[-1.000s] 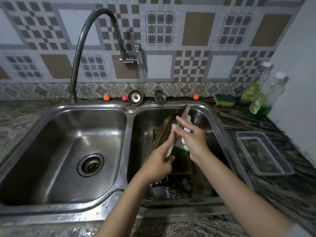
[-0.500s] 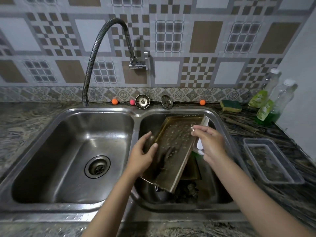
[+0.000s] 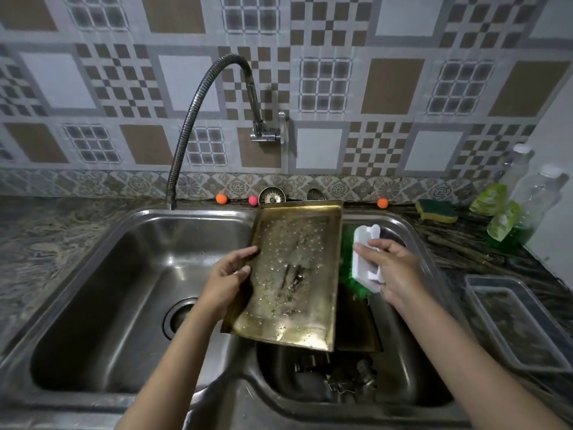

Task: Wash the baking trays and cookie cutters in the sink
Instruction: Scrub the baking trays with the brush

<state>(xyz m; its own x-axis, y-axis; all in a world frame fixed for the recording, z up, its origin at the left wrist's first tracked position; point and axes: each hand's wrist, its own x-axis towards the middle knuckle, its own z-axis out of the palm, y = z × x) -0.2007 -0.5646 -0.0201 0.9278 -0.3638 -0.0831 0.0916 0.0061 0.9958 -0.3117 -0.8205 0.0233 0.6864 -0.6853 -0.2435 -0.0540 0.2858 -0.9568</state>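
A brass-coloured baking tray (image 3: 294,274), wet and soapy, is held face up over the divider of the double sink (image 3: 192,214). My left hand (image 3: 228,277) grips its left edge, thumb on the inner face. My right hand (image 3: 389,273) holds a white-handled scrub brush (image 3: 366,256) with green bristles, just right of the tray and apart from it. A second dark tray (image 3: 356,330) lies below in the right basin, with several metal cookie cutters (image 3: 347,380) at the bottom.
The flexible tap (image 3: 198,113) arches over the left basin, which holds only its drain (image 3: 179,316). A sponge (image 3: 437,210) and two soap bottles (image 3: 508,221) stand at the back right. A clear plastic container (image 3: 514,321) sits on the counter to the right.
The tray has turned from on edge to face up and moved left over the divider. My right hand has drawn the brush off the tray to the right.
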